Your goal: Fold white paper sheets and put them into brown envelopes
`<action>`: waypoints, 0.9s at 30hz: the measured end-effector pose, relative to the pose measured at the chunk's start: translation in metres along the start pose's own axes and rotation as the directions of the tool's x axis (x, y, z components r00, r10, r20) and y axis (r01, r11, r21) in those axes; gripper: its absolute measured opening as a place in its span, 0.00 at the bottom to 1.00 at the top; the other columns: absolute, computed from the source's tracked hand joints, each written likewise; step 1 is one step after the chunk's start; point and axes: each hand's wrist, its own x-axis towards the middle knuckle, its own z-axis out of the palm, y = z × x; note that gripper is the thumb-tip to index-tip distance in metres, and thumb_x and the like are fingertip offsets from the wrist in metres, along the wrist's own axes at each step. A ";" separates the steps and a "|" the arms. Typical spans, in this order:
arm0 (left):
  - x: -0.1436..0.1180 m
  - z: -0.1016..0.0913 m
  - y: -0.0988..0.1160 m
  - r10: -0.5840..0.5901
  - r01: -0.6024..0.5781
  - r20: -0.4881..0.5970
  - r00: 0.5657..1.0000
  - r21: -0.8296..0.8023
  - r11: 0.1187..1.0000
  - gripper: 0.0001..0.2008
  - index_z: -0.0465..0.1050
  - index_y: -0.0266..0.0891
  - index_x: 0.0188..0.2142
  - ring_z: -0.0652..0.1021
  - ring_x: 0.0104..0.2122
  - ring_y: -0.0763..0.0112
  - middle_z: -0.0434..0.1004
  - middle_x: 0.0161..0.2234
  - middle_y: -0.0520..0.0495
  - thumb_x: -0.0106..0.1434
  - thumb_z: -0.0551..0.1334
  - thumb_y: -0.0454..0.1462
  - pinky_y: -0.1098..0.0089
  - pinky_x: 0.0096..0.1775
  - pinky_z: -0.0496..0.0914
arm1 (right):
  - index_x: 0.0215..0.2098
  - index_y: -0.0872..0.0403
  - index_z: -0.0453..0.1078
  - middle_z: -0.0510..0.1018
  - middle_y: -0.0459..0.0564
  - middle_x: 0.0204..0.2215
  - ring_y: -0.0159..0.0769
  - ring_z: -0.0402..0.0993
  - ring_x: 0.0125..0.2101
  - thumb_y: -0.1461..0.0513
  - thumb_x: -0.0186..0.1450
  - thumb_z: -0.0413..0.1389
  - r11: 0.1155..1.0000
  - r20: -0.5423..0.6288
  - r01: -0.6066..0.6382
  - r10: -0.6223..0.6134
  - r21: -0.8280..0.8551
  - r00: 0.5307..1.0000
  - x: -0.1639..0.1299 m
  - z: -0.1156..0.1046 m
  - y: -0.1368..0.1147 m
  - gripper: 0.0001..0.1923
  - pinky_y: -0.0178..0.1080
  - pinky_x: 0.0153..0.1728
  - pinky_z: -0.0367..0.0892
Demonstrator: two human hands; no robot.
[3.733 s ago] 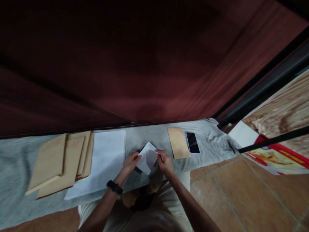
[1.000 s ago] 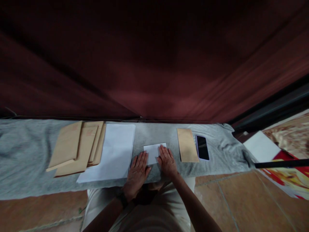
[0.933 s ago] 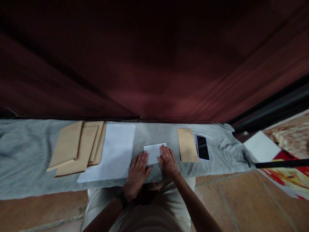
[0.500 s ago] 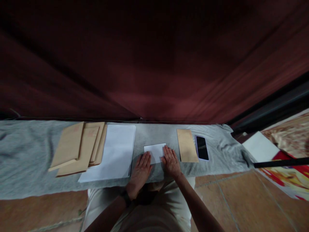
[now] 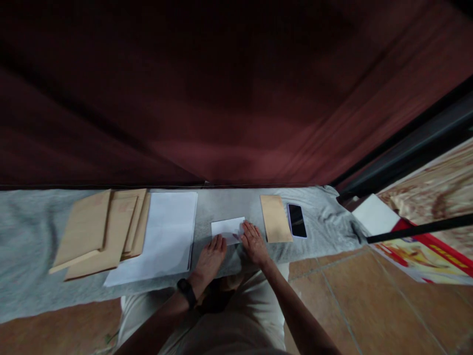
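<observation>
A small folded white sheet of paper [image 5: 227, 227] lies flat on the grey cloth in front of me. My left hand [image 5: 210, 257], a dark band on its wrist, rests with its fingers on the paper's lower left part. At the paper's right edge my right hand [image 5: 254, 242] lies flat, fingers stretched out and pressing down. Left of my left hand is a stack of larger white paper sheets [image 5: 170, 231]. To the right of my right hand lies a single brown envelope [image 5: 276, 219].
Several brown envelopes [image 5: 83, 224] overlap at the left, partly over the white stack. A phone [image 5: 297, 220] lies right of the single envelope. Grey cloth [image 5: 229, 199] covers the narrow surface, with a dark red panel [image 5: 229, 123] behind. A colourful printed box [image 5: 424, 251] is at the right.
The view has turned slightly right, so things appear shifted left. My left hand has slid a little toward the paper's lower edge; the right hand stays at its right edge.
</observation>
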 end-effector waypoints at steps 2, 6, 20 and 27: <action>0.002 -0.013 -0.006 0.000 -0.004 -0.049 0.999 -0.088 0.996 0.22 0.75 0.36 0.53 0.78 0.54 0.56 0.78 0.54 0.35 0.63 0.54 0.25 0.57 0.56 0.71 | 0.66 0.56 0.64 0.68 0.59 0.65 0.44 0.61 0.66 0.54 0.77 0.41 0.983 -0.048 -0.071 0.080 0.170 0.996 0.001 -0.004 0.001 0.26 0.54 0.65 0.59; 0.012 -0.038 -0.025 -0.195 0.120 -0.165 0.967 -0.381 0.917 0.16 0.78 0.42 0.48 0.82 0.45 0.58 0.84 0.45 0.42 0.69 0.53 0.34 0.60 0.49 0.73 | 0.65 0.54 0.65 0.71 0.57 0.62 0.42 0.65 0.63 0.50 0.77 0.41 0.841 -0.132 -0.232 0.335 0.489 0.933 0.003 -0.021 -0.004 0.27 0.52 0.64 0.62; 0.060 0.009 -0.069 -0.360 0.291 0.089 0.929 -0.774 0.562 0.10 0.79 0.42 0.30 0.80 0.32 0.64 0.83 0.29 0.48 0.59 0.58 0.40 0.66 0.38 0.74 | 0.68 0.53 0.60 0.67 0.55 0.65 0.42 0.60 0.66 0.64 0.74 0.44 0.985 -0.051 0.115 -0.109 0.132 0.993 -0.006 -0.016 -0.052 0.25 0.52 0.66 0.59; 0.052 0.012 -0.057 -0.395 0.304 0.004 0.919 -0.645 0.701 0.16 0.78 0.38 0.46 0.80 0.46 0.60 0.81 0.47 0.39 0.66 0.54 0.34 0.58 0.52 0.71 | 0.69 0.55 0.60 0.63 0.56 0.68 0.43 0.56 0.68 0.60 0.74 0.48 0.981 0.159 0.173 -0.158 -0.091 0.975 -0.004 0.007 -0.065 0.25 0.51 0.67 0.56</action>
